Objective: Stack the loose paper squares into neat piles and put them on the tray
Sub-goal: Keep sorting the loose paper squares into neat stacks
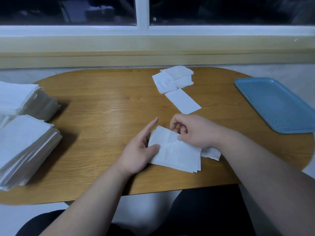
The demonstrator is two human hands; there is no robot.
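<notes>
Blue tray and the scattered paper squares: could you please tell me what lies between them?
Only bare table lies between the tray and the scattered squares, as the head view shows.

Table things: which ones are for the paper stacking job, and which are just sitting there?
For the job: the small pile held by the left hand and right hand; the loose squares farther back; the blue tray, nothing on it yet.
Just lying about, probably: the two tall stacks at the left edge, untouched; the window behind the table.
</notes>
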